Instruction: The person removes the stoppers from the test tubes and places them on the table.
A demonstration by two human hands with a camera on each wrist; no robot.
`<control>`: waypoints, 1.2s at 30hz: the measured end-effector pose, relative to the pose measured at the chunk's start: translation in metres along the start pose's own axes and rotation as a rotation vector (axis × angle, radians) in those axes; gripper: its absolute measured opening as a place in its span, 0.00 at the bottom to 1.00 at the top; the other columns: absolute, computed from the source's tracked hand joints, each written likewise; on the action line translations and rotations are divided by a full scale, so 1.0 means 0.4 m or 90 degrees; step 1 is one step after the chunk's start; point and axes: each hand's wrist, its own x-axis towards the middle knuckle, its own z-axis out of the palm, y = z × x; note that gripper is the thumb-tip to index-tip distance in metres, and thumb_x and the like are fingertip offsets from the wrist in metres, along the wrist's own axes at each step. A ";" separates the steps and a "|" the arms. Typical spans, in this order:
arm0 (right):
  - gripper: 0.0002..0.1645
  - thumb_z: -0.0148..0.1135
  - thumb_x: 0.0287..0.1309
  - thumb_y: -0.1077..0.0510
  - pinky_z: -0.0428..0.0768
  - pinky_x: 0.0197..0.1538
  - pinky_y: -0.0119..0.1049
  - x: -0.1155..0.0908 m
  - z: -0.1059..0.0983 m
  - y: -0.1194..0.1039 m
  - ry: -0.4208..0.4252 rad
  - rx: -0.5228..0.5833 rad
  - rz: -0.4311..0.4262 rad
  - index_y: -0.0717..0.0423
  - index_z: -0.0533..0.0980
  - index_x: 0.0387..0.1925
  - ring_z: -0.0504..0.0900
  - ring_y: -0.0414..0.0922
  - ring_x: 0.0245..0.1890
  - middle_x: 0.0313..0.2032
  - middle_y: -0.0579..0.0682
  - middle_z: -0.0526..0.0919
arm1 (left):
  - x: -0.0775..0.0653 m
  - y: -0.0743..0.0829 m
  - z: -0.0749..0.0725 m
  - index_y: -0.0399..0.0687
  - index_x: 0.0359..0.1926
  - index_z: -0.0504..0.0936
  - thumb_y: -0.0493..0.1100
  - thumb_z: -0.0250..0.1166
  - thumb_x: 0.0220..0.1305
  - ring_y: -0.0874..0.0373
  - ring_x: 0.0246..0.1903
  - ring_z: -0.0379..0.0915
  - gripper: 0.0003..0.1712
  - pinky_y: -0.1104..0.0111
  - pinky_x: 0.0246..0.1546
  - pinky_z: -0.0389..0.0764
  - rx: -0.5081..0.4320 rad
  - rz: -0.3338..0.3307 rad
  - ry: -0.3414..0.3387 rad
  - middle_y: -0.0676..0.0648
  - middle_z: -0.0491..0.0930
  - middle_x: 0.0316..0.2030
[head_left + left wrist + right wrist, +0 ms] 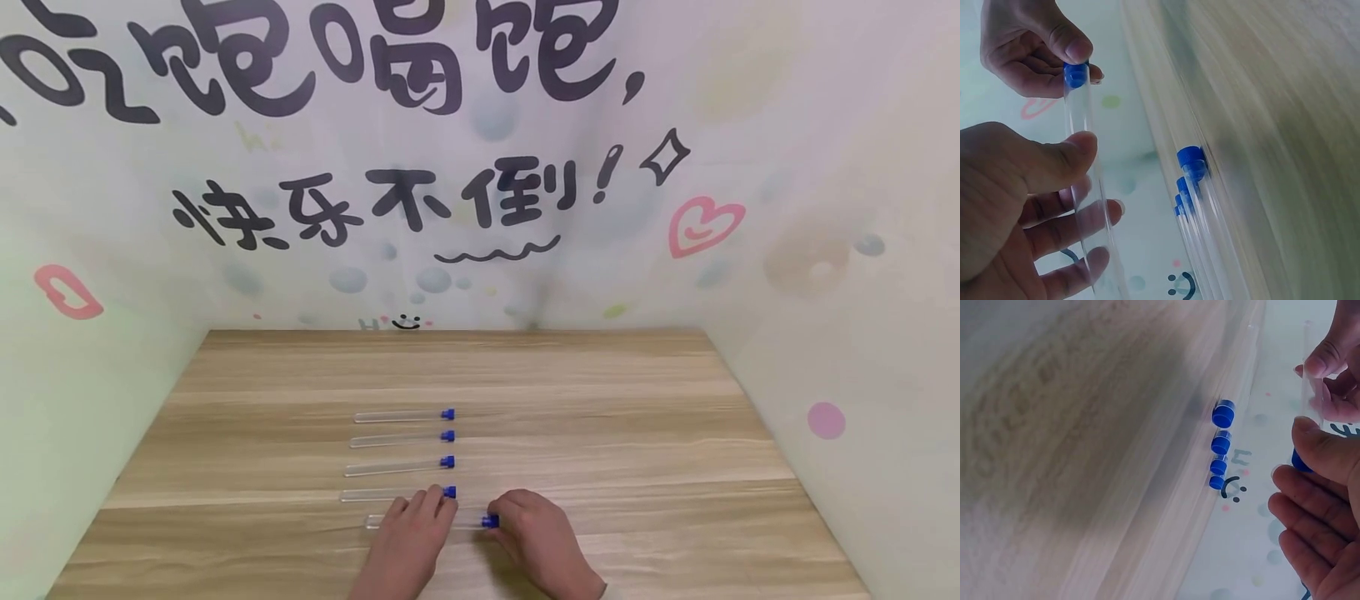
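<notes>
A clear test tube [1079, 112] with a blue cap [490, 521] is held between both hands, raised off the table in the wrist views. My left hand [412, 537] grips its body between thumb and fingers. At the capped end, my right hand [542, 533] pinches the blue cap with thumb and forefinger; in the right wrist view its other fingers reach out loosely and partly cover the cap. Beyond the hands, several more capped tubes lie flat in a row, the nearest tube [390, 496] partly behind my left fingers and the farthest tube [397, 417] toward the back.
The wood-grain table [637, 433] carries the row, its caps all pointing right. A white printed backdrop [585, 292] with large dark lettering rises along the back edge, and pale walls [862, 350] flank both sides.
</notes>
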 end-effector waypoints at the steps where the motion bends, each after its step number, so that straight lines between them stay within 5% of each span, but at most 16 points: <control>1: 0.12 0.72 0.36 0.54 0.75 0.35 0.26 0.000 -0.002 0.001 0.003 -0.004 -0.007 0.48 0.77 0.26 0.77 0.33 0.30 0.27 0.37 0.80 | 0.000 0.000 0.000 0.48 0.38 0.75 0.34 0.68 0.42 0.60 0.33 0.68 0.19 0.66 0.30 0.70 0.001 0.006 0.001 0.51 0.69 0.34; 9: 0.13 0.73 0.31 0.57 0.75 0.38 0.27 0.001 -0.014 0.008 -0.020 -0.022 -0.056 0.48 0.78 0.25 0.77 0.34 0.30 0.26 0.38 0.79 | 0.004 0.003 0.006 0.51 0.38 0.79 0.36 0.67 0.45 0.60 0.32 0.66 0.15 0.67 0.28 0.68 0.001 0.033 -0.016 0.53 0.68 0.33; 16: 0.12 0.72 0.32 0.57 0.74 0.41 0.28 -0.004 -0.018 0.017 -0.030 -0.019 -0.091 0.48 0.79 0.26 0.77 0.35 0.33 0.27 0.38 0.79 | 0.007 -0.001 0.013 0.52 0.35 0.81 0.38 0.64 0.48 0.61 0.31 0.68 0.10 0.69 0.26 0.66 0.027 0.058 0.018 0.53 0.69 0.33; 23: 0.10 0.70 0.37 0.61 0.76 0.34 0.25 -0.007 -0.011 0.014 -0.001 -0.002 -0.045 0.50 0.78 0.26 0.79 0.33 0.29 0.26 0.40 0.81 | 0.006 -0.001 0.002 0.50 0.38 0.82 0.37 0.63 0.49 0.62 0.30 0.67 0.12 0.71 0.25 0.65 -0.001 0.046 0.003 0.53 0.69 0.31; 36: 0.12 0.72 0.35 0.60 0.75 0.29 0.22 -0.003 0.000 0.013 0.051 0.051 -0.004 0.51 0.78 0.26 0.79 0.32 0.26 0.26 0.41 0.81 | 0.001 -0.010 0.010 0.47 0.38 0.82 0.37 0.65 0.48 0.62 0.30 0.70 0.12 0.73 0.26 0.67 -0.014 0.022 0.061 0.52 0.71 0.31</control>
